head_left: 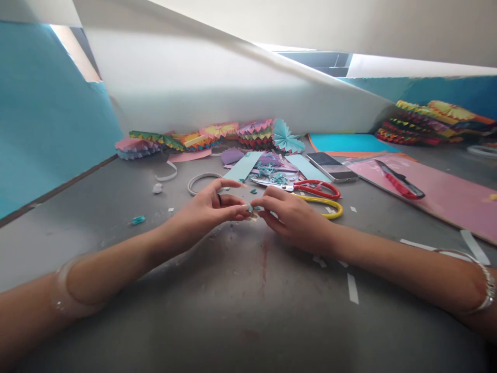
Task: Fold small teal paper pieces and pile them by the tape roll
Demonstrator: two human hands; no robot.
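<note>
My left hand (207, 207) and my right hand (291, 215) meet above the grey tabletop (217, 290), their fingertips pinching a small piece of teal paper (250, 208). The fingers hide most of that piece. Just beyond my right hand lie yellow-handled scissors (325, 206), and red-handled scissors (316, 189) rest against them. Behind my left hand is a thin white paper ring (204, 182). Two pale teal paper strips (248, 166) and a heap of teal snippets (269, 173) lie further back.
Folded multicoloured paper fans (198, 139) line the back of the table, with more (430, 122) at the right. A smartphone (332, 167) and a pink board (446, 202) carrying a red craft knife (399, 180) lie to the right. White paper scraps dot the table.
</note>
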